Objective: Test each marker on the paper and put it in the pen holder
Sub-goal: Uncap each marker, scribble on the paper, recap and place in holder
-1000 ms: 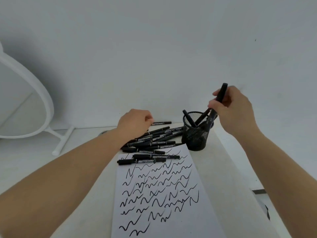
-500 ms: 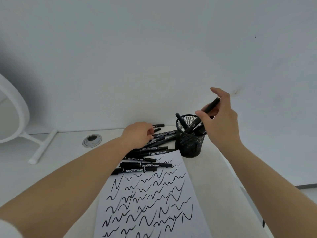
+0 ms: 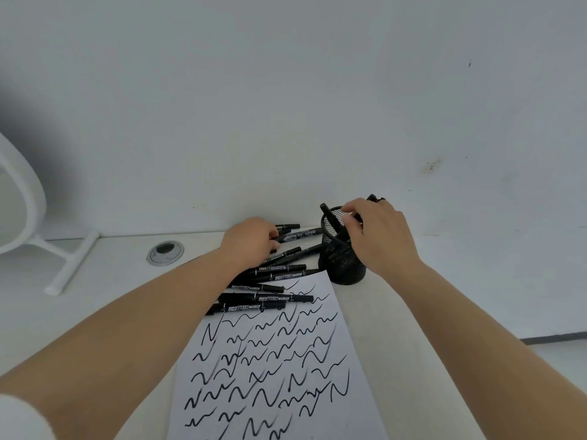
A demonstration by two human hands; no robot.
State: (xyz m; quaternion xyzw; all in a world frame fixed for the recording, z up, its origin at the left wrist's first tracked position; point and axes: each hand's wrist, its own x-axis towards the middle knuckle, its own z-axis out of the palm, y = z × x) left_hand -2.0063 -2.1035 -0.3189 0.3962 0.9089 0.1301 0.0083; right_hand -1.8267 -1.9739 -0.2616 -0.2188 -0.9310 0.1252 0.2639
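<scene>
1. The worktop (image 3: 428,312) is white; its near edge is cut off by the frame's bottom.
2. The paper (image 3: 276,360), covered in black squiggles, runs from the centre toward 6 o'clock, its lower end cut off.
3. The pile of markers (image 3: 273,281) lies across the paper's far end, partly hidden under the left forearm.
4. The pen holder (image 3: 341,258), black mesh, stands at 1 o'clock of the paper; one marker (image 3: 328,215) leans out of its rim.
5. The right hand (image 3: 381,236) covers the holder's right rim, fingers (image 3: 352,214) curled round a marker whose end (image 3: 372,197) pokes out behind the knuckles; its shaft is hidden.
6. The left hand (image 3: 251,241) rests on the pile at 11 o'clock of the paper, fingers curled onto a marker (image 3: 297,236); whether they grip it I cannot tell.
</scene>
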